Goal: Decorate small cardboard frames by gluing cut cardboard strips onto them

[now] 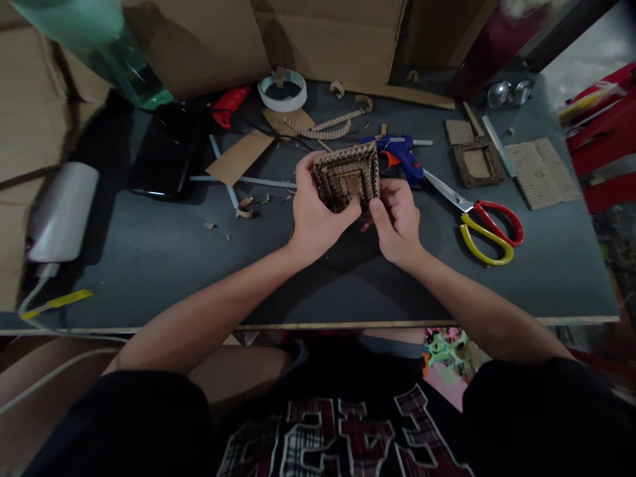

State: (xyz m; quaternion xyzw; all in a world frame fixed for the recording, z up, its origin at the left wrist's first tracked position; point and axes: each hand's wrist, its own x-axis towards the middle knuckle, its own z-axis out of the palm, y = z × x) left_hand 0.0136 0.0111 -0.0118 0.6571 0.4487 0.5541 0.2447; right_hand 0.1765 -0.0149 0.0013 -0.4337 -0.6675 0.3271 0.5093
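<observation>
Cardboard, brown & corrugated, fills both hands in the head view: a sq. stepped piece (350, 177), layers nested inward, held up over the dark table (163, 258) nr its middle, tilted a bit. L hand (318, 212) is clamped on its left side, thumb across the lower front w/ the tip at the inner steps; most L fingers hidden behind. R hand (400, 222) has its thumb at the lower R corner, fingers bent & close together, pinching that edge; some fingertips hidden.

Just behind, R side: blue glue gun (407, 159) w/ orange trigger, then scissors (470, 209), 1 red & 1 yellow handle, blades pointing twd the gun. Farther R: small cardboard frame (463, 169), pale stick (498, 146) & ribbed sheet (544, 172), stick btwn the two.

L of the hands: flat card pc. (243, 156) lying over pale sticks (268, 182), plus scraps. Behind: white tape roll (283, 103), curved ribbed strip (328, 132), red-handled tool (230, 106). Far L: glossy black device (163, 159), white block (64, 212) w/ cable, green bottle (134, 73) at the back.
</observation>
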